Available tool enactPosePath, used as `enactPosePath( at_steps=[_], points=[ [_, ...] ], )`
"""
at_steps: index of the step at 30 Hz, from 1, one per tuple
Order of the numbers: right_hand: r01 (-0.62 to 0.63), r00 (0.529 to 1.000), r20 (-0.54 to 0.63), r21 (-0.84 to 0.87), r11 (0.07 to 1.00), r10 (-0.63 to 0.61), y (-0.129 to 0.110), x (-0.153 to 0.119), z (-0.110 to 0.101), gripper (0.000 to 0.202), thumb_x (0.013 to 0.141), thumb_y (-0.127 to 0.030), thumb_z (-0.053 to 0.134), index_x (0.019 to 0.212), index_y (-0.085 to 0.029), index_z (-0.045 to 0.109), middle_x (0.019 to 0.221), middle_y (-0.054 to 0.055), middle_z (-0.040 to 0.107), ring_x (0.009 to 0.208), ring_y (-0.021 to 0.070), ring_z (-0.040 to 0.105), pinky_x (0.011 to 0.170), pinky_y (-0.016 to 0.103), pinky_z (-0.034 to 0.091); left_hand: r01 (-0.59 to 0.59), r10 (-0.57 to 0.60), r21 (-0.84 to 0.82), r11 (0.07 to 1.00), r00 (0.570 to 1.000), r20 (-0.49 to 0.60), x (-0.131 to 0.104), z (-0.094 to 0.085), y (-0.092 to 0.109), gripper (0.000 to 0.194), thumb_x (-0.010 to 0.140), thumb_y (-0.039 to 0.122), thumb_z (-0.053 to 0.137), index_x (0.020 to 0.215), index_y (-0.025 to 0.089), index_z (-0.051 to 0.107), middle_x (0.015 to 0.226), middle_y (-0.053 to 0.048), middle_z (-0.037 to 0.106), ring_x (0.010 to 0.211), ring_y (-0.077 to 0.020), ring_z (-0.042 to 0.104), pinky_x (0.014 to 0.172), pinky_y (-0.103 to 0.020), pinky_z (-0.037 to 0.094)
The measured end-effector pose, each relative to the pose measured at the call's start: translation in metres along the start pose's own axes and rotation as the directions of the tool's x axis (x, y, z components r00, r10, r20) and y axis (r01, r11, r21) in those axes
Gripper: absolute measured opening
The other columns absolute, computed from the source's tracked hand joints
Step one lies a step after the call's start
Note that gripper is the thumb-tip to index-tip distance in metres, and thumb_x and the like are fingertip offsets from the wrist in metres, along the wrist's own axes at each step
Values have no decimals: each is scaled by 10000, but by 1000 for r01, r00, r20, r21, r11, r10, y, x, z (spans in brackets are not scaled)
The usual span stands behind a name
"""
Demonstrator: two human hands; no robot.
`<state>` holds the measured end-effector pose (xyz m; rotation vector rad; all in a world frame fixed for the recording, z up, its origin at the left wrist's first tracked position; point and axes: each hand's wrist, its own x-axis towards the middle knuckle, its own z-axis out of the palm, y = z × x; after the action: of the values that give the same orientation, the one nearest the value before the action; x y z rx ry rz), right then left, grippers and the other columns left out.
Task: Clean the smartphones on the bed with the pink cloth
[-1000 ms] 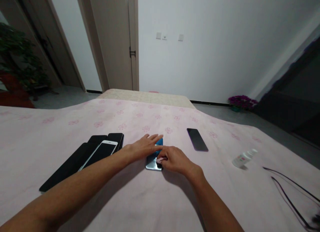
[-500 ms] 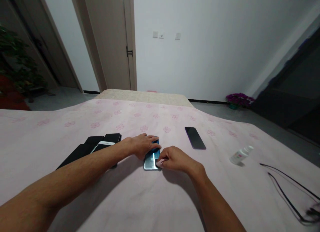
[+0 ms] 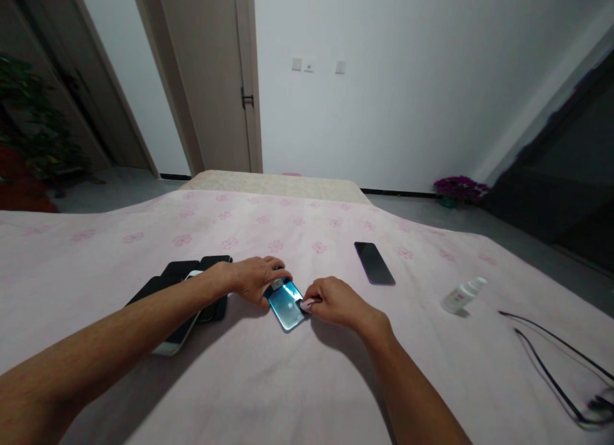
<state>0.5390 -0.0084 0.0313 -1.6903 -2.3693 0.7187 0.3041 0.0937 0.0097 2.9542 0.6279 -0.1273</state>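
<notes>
A shiny blue phone lies back up and tilted on the pink cloth, a pale logo near its middle. My left hand grips its far left end, thumb across the back and fingers round the edge. On the phone's right edge, my right hand is closed in a pinch on a small pale pink cloth pad with a dark part against the phone. Beneath and beside my left forearm lie several dark phones and a white-framed phone, partly hidden by the arm.
A black phone lies face up to the right. Farther right are a white spray bottle lying on its side and a pair of dark-framed glasses. The flower-printed bedsheet spreads under everything.
The blue phone has turned, its far end swinging left. My left hand has shifted left and now grips that end instead of lying over it. My right hand has barely moved.
</notes>
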Motion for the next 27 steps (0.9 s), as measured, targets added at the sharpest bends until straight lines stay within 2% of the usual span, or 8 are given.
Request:
enactPosePath(
  at_steps=[3,8,11,14,16,19,22,27],
  points=[
    [27,1000,6,17,999,-28,3,-1,-3,168,794,-247,598,793,-198,759,709,28,699,633,142,573,566,254,301,32,-32,0,999,999,-32,-6,1,2,733,690,436,731,1361,285,478,1311,-119,523,1178,-335,529,946,-420,469],
    [-49,978,-207,-115,992,25,10,5,3,204,838,-254,578,887,-216,772,881,60,736,765,177,627,620,271,319,184,-185,-19,983,978,-95,-13,7,19,724,740,591,704,1357,269,505,1228,-115,556,1122,-319,524,921,-412,460],
    [-83,955,-296,-167,982,30,12,9,11,226,853,-230,551,919,-219,767,928,74,734,800,189,632,646,283,324,369,-367,-22,929,914,-172,-14,15,40,693,790,626,649,1355,247,515,1206,-128,567,1102,-325,520,930,-433,440],
    [-46,961,-275,-160,986,0,12,11,15,204,851,-238,559,894,-219,758,892,62,730,792,183,631,640,279,321,537,-531,-31,843,819,-217,-13,21,63,659,799,627,634,1319,232,546,1156,-135,585,1070,-341,524,901,-448,434],
    [-45,966,-258,-151,988,5,12,11,14,190,853,-259,569,878,-225,755,872,48,725,764,174,623,625,278,314,605,-596,-38,795,769,-232,-11,23,75,623,813,620,614,1286,218,569,1137,-144,589,1062,-354,525,883,-455,431],
    [-118,940,-336,-152,981,61,17,13,13,209,884,-274,548,887,-225,751,901,47,709,771,168,612,631,277,314,666,-659,-53,744,719,-222,-9,21,87,582,810,597,615,1243,209,596,1114,-148,596,1044,-362,533,858,-455,431],
    [-182,904,-414,-144,973,107,23,16,17,233,909,-261,521,959,-235,748,938,48,691,823,172,611,660,274,326,665,-663,-67,744,723,-194,-13,18,94,536,799,527,630,1236,218,601,1106,-136,604,1026,-350,547,836,-438,439],
    [-161,900,-429,-152,975,81,23,19,27,257,894,-186,513,1022,-238,730,986,46,672,861,165,612,706,264,349,616,-619,-67,785,776,-123,-25,15,104,564,779,433,622,1292,206,572,1154,-137,607,1029,-340,560,846,-436,453]
  ],
)
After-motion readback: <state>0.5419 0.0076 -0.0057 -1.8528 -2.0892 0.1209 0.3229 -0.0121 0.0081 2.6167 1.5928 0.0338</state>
